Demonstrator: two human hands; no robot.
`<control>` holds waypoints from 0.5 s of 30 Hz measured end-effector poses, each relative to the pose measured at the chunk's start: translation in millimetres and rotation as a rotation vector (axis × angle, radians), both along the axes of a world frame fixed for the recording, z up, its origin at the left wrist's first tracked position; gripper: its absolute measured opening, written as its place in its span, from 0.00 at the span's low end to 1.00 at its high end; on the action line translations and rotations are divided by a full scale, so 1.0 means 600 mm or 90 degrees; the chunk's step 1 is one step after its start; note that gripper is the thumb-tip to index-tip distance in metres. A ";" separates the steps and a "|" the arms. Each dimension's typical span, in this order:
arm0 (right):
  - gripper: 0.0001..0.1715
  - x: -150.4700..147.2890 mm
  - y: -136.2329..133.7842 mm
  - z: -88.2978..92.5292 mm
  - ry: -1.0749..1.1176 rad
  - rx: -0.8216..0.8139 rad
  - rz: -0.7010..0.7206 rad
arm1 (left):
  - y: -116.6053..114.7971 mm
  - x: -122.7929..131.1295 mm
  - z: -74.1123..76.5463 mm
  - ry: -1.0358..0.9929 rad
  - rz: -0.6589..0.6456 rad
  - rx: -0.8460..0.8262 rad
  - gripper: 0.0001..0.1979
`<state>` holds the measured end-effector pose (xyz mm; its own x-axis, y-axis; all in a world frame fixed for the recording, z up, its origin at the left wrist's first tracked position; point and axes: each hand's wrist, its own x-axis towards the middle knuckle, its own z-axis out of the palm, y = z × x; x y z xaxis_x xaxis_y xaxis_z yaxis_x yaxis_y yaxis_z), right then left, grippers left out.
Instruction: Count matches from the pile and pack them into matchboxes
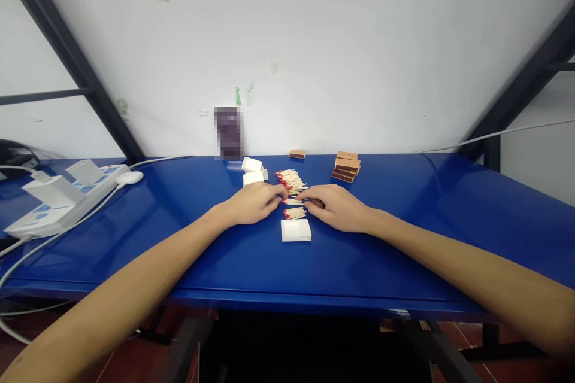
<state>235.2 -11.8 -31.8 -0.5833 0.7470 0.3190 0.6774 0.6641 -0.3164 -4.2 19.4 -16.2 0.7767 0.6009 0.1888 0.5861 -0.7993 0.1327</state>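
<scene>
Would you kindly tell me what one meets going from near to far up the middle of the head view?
Small white tray, small match bundle, large match pile, single brown matchbox.

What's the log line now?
left hand: at matches; right hand: at matches; white box: near side of matches; matchbox stack: beyond right hand

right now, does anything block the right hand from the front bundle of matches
Nothing visible stands between the right hand and the front bundle of matches; the white tray lies nearer the camera, outside that gap.
</scene>
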 end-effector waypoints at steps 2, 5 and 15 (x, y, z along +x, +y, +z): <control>0.19 0.000 0.000 0.000 0.004 0.002 0.006 | 0.000 -0.001 0.000 0.000 -0.001 -0.002 0.13; 0.19 0.000 0.001 0.000 0.004 0.000 0.010 | 0.000 -0.001 0.000 0.000 0.003 -0.008 0.12; 0.19 -0.001 0.000 0.000 0.002 -0.007 0.011 | -0.002 -0.001 0.002 -0.003 0.008 -0.020 0.12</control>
<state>234.9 -11.7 -31.6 -0.5953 0.7400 0.3130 0.6645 0.6724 -0.3261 -4.9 17.9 -14.9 0.7683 0.6163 0.1729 0.5954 -0.7872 0.1607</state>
